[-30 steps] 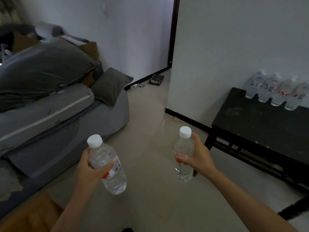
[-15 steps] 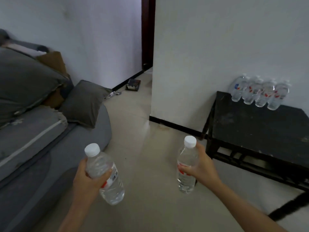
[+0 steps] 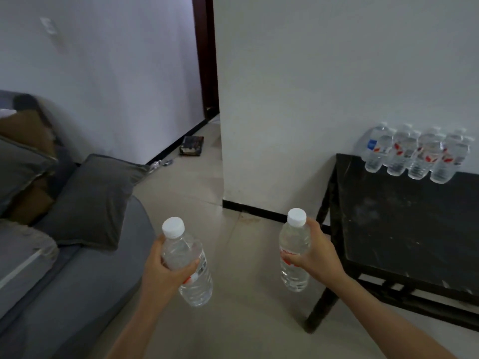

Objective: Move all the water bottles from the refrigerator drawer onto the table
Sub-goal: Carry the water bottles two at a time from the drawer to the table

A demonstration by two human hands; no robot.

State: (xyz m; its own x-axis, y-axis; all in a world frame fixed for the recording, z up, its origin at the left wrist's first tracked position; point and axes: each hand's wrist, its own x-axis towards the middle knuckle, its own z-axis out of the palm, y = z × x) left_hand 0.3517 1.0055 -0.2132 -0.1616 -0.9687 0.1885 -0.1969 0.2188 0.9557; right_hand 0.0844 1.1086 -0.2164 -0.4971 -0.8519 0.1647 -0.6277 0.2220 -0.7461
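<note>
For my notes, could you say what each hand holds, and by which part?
Left hand grips the left bottle around its middle; right hand, the right bottle around its upper half.

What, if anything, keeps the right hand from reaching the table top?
Likely nothing. The right hand, holding a bottle, is just left of the table with nothing between them, and the standing bottles crowd only its far edge by the wall.

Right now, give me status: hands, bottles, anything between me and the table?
Left hand grips left bottle, right hand grips right bottle, both capped. Row of bottles stands on black table by wall. Only floor between, nothing blocking.
</note>
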